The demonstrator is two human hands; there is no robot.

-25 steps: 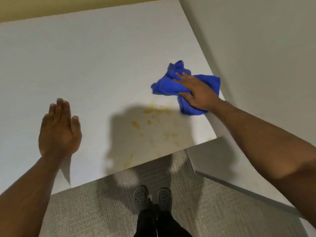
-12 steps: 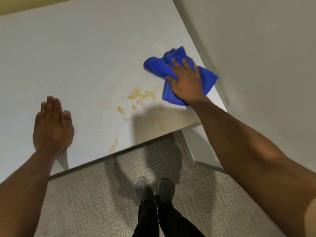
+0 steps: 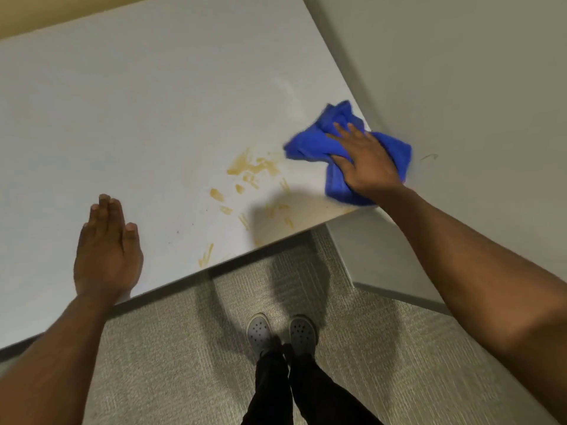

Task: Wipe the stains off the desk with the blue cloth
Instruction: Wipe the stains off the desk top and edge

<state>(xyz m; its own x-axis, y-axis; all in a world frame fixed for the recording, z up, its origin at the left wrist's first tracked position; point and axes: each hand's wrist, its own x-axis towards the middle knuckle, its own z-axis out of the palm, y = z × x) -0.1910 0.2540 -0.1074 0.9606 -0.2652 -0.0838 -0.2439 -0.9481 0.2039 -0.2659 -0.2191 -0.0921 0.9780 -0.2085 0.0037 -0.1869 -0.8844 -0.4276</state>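
A crumpled blue cloth (image 3: pixel 310 142) lies on the white desk (image 3: pixel 138 118) at its right edge, near the front corner. My right hand (image 3: pixel 365 161) presses flat on top of it, fingers spread and gripping its folds. Yellow-brown stains (image 3: pixel 254 170) are smeared on the desk just left of the cloth and run down toward the front edge. My left hand (image 3: pixel 106 250) rests palm down on the desk near the front edge, fingers together, holding nothing.
A grey wall panel (image 3: pixel 460 87) rises right beside the desk's right edge. Below the front edge lies beige carpet (image 3: pixel 184 348), where my two grey shoes (image 3: pixel 280 332) stand. A white side panel (image 3: pixel 368 256) sits under the desk corner.
My right hand and the cloth stay at the desk's right edge, just right of the stains. The camera view has shifted. My left hand stays flat on the desk.
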